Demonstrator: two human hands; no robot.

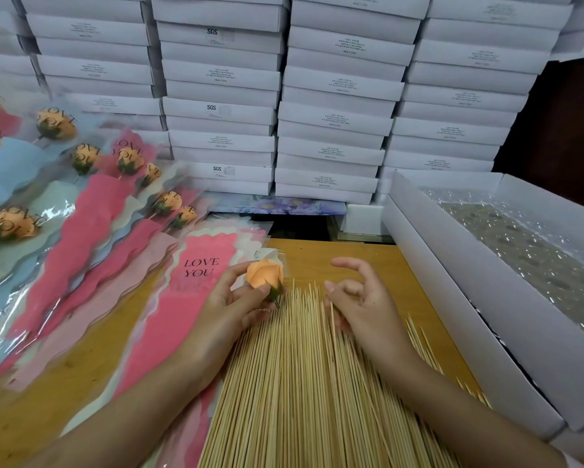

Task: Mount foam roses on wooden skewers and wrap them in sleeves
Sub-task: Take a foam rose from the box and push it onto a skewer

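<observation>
Our left hand pinches one rose. Our right hand curls over countless skewers; gripping one, we cannot tell. Nine wrapped roses lie far left.

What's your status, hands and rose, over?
Left hand holds orange foam rose. Right hand at skewer pile, grip unclear. Rose not yet mounted. Nothing between them.

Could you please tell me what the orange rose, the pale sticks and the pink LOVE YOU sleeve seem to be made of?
Rose: probably foam, matte, with soft thick even petals; the left hand holds it. Skewers: bare pale wood or bamboo, unvarnished, thin with pointed tips. Sleeve: glossy clear plastic film, judging by glare, over matte pink paper-like lining.
</observation>
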